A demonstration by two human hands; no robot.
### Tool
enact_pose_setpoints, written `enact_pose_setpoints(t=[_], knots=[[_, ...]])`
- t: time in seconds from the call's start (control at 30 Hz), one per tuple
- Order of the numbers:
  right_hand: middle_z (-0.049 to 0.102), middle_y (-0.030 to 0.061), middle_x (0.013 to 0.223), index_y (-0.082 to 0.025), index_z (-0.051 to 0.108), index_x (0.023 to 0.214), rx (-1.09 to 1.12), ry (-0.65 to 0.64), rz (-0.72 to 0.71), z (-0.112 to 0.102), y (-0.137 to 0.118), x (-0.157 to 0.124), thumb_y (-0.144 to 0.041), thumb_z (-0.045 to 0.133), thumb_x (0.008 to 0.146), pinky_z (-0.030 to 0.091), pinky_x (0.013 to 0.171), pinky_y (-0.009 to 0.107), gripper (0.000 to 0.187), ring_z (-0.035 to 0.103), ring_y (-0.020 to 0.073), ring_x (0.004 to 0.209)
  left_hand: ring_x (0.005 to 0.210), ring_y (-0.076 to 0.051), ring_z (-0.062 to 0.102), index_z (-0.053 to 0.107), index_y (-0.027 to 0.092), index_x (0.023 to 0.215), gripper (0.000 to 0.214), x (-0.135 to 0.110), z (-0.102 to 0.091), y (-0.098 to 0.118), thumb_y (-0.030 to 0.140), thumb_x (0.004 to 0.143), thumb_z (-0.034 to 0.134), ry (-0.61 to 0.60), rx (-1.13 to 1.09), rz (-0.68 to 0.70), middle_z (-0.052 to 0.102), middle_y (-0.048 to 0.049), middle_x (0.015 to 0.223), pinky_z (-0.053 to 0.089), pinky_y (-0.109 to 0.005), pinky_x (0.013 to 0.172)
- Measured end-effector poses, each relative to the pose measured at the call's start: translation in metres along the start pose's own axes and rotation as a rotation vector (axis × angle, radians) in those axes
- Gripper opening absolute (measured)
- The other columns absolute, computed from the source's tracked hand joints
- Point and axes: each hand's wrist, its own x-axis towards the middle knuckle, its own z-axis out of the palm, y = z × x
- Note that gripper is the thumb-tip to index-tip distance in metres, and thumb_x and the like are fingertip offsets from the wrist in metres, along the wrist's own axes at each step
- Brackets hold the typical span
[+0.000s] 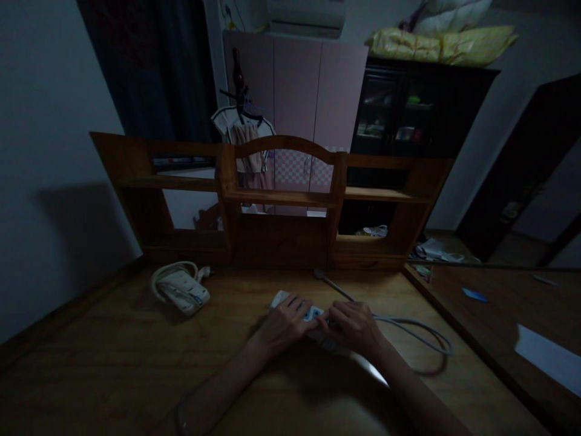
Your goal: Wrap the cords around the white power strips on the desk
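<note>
A white power strip with blue parts (313, 313) lies on the wooden desk in front of me, partly hidden under my hands. My left hand (288, 321) grips its left portion, fingers curled over the top. Closed over the right portion is my right hand (354, 324), its thumb side close to my left hand. The fingertips of the right hand are partly hidden. From beside the right hand a grey cable (408, 324) loops out over the desk. Its plug end (319, 274) rests farther back, near the shelf unit.
Another white power strip (184, 292), its cord coiled on it, sits at left on the desk (118, 363). A wooden shelf unit (281, 197) stands along the back edge. Beyond a raised right edge, a brown surface holds white paper (547, 357) and a blue card (474, 295).
</note>
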Motion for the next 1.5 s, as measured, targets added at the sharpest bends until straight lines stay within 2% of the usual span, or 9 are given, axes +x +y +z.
enact_pose_setpoints(t=[0.27,0.47,0.6,0.73,0.83,1.03,1.33,1.5], knots=[[0.050,-0.0027,0.048,-0.018,0.052,0.052,0.013,-0.014,0.045,0.002,0.007,0.000,-0.028,0.057,0.086,0.023,0.053,0.026,0.036,0.043,0.0080,0.046,0.101,-0.022,0.054,0.053,0.028,0.113,0.023,0.002,-0.005,-0.001,0.026,0.091,0.048,0.095,-0.024,0.076,0.057,-0.0068,0.109,0.045,-0.039,0.085],[0.049,-0.0026,0.049,-0.017,0.048,0.050,0.150,0.038,0.264,0.001,0.016,-0.001,-0.033,0.059,0.085,0.032,0.060,0.024,0.040,0.043,0.0079,0.048,0.104,-0.021,0.054,0.046,0.032,0.125,0.035,0.004,-0.010,0.001,0.021,0.091,0.048,0.107,-0.019,0.106,0.056,-0.0066,0.114,0.046,-0.039,0.087],[0.045,-0.0034,0.048,-0.017,0.047,0.050,0.293,-0.032,0.334,0.000,0.017,-0.001,-0.038,0.058,0.085,0.032,0.058,0.023,0.042,0.043,0.0084,0.050,0.104,-0.021,0.055,0.045,0.034,0.127,0.039,0.005,-0.013,0.005,0.022,0.091,0.049,0.115,-0.035,0.127,0.057,-0.0067,0.112,0.045,-0.039,0.088],[0.032,-0.0050,0.046,-0.017,0.039,0.046,0.391,-0.118,0.412,0.000,0.019,0.001,-0.043,0.054,0.086,0.025,0.050,0.023,0.050,0.035,0.0072,0.046,0.108,-0.021,0.054,0.047,0.036,0.125,0.036,0.004,-0.016,0.008,0.023,0.091,0.049,0.110,-0.049,0.138,0.057,-0.0072,0.115,0.045,-0.039,0.090],[0.027,-0.0052,0.047,-0.017,0.035,0.046,0.453,-0.153,0.455,0.001,0.021,0.001,-0.042,0.049,0.089,0.020,0.048,0.024,0.052,0.030,0.0063,0.045,0.109,-0.021,0.054,0.041,0.035,0.132,0.044,0.003,-0.019,0.008,0.020,0.091,0.047,0.105,-0.028,0.147,0.057,-0.0085,0.117,0.044,-0.040,0.092],[0.027,-0.0050,0.047,-0.017,0.032,0.047,0.522,-0.116,0.512,0.002,0.027,-0.004,-0.039,0.044,0.092,0.018,0.047,0.025,0.051,0.028,0.0061,0.043,0.112,-0.022,0.053,0.037,0.028,0.138,0.048,0.001,-0.024,0.009,0.018,0.091,0.045,0.114,-0.023,0.152,0.056,-0.0096,0.120,0.042,-0.042,0.097],[0.032,-0.0042,0.047,-0.017,0.037,0.047,0.577,-0.138,0.497,0.000,0.024,-0.004,-0.040,0.045,0.092,0.023,0.048,0.024,0.051,0.034,0.0069,0.044,0.110,-0.020,0.054,0.027,0.039,0.141,0.058,-0.001,-0.027,0.008,0.023,0.090,0.051,0.194,0.050,0.139,0.058,-0.0051,0.117,0.042,-0.041,0.097],[0.041,-0.0029,0.045,-0.016,0.045,0.048,0.638,-0.203,0.522,0.005,0.023,-0.007,-0.043,0.038,0.094,0.028,0.050,0.024,0.054,0.038,0.0075,0.043,0.109,-0.020,0.055,0.026,0.042,0.141,0.058,-0.001,-0.027,0.010,0.029,0.090,0.052,0.231,0.051,0.150,0.058,-0.0040,0.113,0.043,-0.041,0.096]])
